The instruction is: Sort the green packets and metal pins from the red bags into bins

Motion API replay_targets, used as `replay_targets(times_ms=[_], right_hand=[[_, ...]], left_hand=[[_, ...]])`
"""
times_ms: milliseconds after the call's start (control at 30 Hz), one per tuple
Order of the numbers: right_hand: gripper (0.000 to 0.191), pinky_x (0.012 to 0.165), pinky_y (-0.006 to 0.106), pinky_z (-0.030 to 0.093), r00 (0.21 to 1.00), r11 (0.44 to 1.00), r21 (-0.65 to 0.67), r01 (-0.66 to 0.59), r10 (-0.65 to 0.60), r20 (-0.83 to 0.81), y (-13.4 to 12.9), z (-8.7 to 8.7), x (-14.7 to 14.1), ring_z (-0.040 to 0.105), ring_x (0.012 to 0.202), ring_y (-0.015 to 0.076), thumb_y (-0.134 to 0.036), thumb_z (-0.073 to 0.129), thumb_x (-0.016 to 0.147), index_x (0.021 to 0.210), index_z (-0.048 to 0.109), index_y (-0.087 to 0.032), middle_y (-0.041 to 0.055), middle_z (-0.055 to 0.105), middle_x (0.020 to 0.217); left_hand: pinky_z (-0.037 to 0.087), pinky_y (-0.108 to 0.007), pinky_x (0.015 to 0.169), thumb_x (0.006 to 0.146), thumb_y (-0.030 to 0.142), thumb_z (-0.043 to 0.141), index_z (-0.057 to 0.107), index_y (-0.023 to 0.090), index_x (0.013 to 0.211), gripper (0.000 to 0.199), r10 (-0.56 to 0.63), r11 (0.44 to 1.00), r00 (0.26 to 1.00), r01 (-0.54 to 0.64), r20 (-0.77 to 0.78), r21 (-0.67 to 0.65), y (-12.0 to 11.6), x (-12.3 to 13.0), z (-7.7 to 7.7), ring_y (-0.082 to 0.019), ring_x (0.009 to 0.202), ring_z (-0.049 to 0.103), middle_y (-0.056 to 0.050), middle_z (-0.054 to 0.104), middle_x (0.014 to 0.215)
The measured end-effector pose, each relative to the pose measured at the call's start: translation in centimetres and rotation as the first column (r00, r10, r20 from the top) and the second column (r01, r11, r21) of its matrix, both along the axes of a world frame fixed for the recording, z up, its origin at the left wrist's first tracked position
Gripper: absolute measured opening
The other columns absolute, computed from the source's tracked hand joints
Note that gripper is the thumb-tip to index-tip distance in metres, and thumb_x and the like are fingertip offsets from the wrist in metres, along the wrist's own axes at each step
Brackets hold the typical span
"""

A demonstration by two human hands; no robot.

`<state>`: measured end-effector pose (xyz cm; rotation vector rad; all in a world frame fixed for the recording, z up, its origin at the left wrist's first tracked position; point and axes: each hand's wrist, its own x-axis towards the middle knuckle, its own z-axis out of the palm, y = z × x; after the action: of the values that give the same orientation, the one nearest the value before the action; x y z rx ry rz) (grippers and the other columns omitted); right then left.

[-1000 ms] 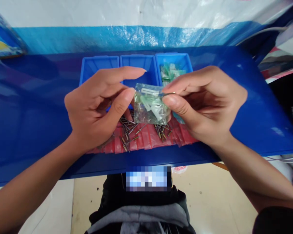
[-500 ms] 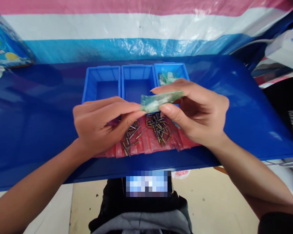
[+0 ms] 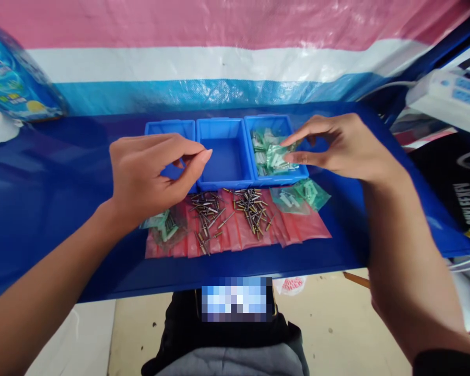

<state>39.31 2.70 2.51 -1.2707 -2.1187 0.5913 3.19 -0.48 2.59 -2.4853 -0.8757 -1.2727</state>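
Observation:
My right hand (image 3: 332, 146) is over the right blue bin (image 3: 280, 181), thumb and forefinger apart at the edge of a small green-tinted plastic bag (image 3: 278, 157) of pale pieces. That bag lies on several similar ones in the bin. My left hand (image 3: 152, 167) hovers in front of the left blue bin (image 3: 170, 125), thumb and forefinger pressed together with nothing visible between them. Below the bins, two piles of rivets, a left pile (image 3: 207, 211) and a right pile (image 3: 253, 209), rest on overlapping red plastic bags (image 3: 235, 235).
Between the other two stands the middle blue bin (image 3: 223, 183). More green bags lie on the right (image 3: 309, 193) and left (image 3: 166, 227) of the red bags. A blue detergent bag (image 3: 19, 78) stands far left. A white power strip (image 3: 450, 99) is at the right.
Both hands held a small green bag between them. My right hand has taken it to the right bin and parted its fingers; my left hand has drawn slightly left, still pinched.

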Motion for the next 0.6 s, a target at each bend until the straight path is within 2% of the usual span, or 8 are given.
replay_targets(times_ms=[100, 233, 333, 400, 500, 567, 600], right_hand=[[0.032, 0.085, 0.043, 0.050, 0.991, 0.996, 0.060, -0.067, 0.060, 0.121, -0.6, 0.4, -0.1, 0.067, 0.092, 0.0246, -0.057, 0.086, 0.088, 0.104, 0.087, -0.029, 0.0044, 0.077, 0.095], [0.024, 0.108, 0.058, 0.047, 0.966, 0.986, 0.077, -0.150, 0.130, 0.221, -0.2, 0.3, -0.2, 0.066, 0.109, 0.0312, -0.052, 0.077, 0.093, 0.103, 0.086, -0.032, 0.0066, 0.077, 0.111], [0.026, 0.117, 0.062, 0.045, 0.966, 0.993, 0.078, -0.094, 0.072, 0.250, -0.5, 0.7, -0.8, 0.065, 0.122, 0.0347, -0.046, 0.074, 0.089, 0.109, 0.085, -0.032, 0.0082, 0.075, 0.124], [0.028, 0.111, 0.057, 0.051, 0.972, 0.996, 0.088, 0.005, -0.026, 0.232, -0.8, 1.3, -0.8, 0.068, 0.119, 0.0328, -0.038, 0.069, 0.089, 0.112, 0.082, -0.030, 0.0089, 0.074, 0.128], [0.023, 0.090, 0.047, 0.058, 0.961, 0.986, 0.049, 0.161, -0.168, 0.221, -1.0, 2.1, 0.8, 0.074, 0.098, 0.0275, -0.033, 0.064, 0.089, 0.105, 0.081, -0.028, 0.0088, 0.080, 0.111], [0.024, 0.079, 0.045, 0.057, 0.936, 0.977, -0.081, 0.199, -0.165, 0.312, -0.8, 2.2, 2.6, 0.076, 0.086, 0.0275, -0.046, 0.072, 0.086, 0.097, 0.083, -0.028, 0.0087, 0.082, 0.095], [0.037, 0.074, 0.043, 0.056, 0.907, 0.948, -0.269, 0.171, -0.044, 0.419, -0.6, 2.2, 3.4, 0.076, 0.083, 0.0276, -0.060, 0.078, 0.081, 0.099, 0.084, -0.029, 0.0085, 0.083, 0.096]], left_hand=[[0.043, -0.025, 0.052, 0.099, 0.018, 0.076, 0.073, 0.022, 0.089, 0.011, -0.013, 0.989, 0.996, 0.026, -0.090, 0.144, 0.6, -1.1, -0.4, -0.008, 0.060, 0.068, 0.007, 0.075, 0.071], [0.041, -0.027, 0.050, 0.092, 0.013, 0.081, 0.072, 0.019, 0.089, 0.011, 0.004, 0.957, 0.991, 0.036, -0.137, 0.289, 0.8, -2.5, -0.9, -0.011, 0.059, 0.069, 0.006, 0.073, 0.070], [0.043, -0.029, 0.050, 0.089, 0.012, 0.084, 0.073, 0.017, 0.091, 0.011, 0.020, 0.954, 0.988, 0.028, -0.156, 0.298, 0.3, -2.9, -1.1, -0.014, 0.061, 0.072, 0.003, 0.073, 0.071], [0.045, -0.029, 0.050, 0.091, 0.014, 0.083, 0.072, 0.018, 0.091, 0.012, 0.029, 0.952, 0.985, 0.025, -0.170, 0.305, -0.1, -2.7, -1.3, -0.015, 0.062, 0.072, 0.004, 0.073, 0.069], [0.049, -0.030, 0.051, 0.094, 0.016, 0.080, 0.070, 0.021, 0.092, 0.011, 0.033, 0.961, 0.978, 0.025, -0.204, 0.277, -0.7, -2.4, -1.5, -0.015, 0.061, 0.072, 0.004, 0.073, 0.070], [0.050, -0.032, 0.052, 0.095, 0.015, 0.079, 0.070, 0.022, 0.094, 0.011, 0.030, 0.969, 0.976, 0.024, -0.216, 0.245, -1.0, -2.3, -1.7, -0.016, 0.062, 0.073, 0.003, 0.074, 0.071], [0.050, -0.033, 0.052, 0.095, 0.014, 0.079, 0.069, 0.021, 0.095, 0.012, 0.032, 0.972, 0.975, 0.021, -0.220, 0.232, -1.2, -2.3, -1.7, -0.017, 0.063, 0.073, 0.002, 0.074, 0.072]])
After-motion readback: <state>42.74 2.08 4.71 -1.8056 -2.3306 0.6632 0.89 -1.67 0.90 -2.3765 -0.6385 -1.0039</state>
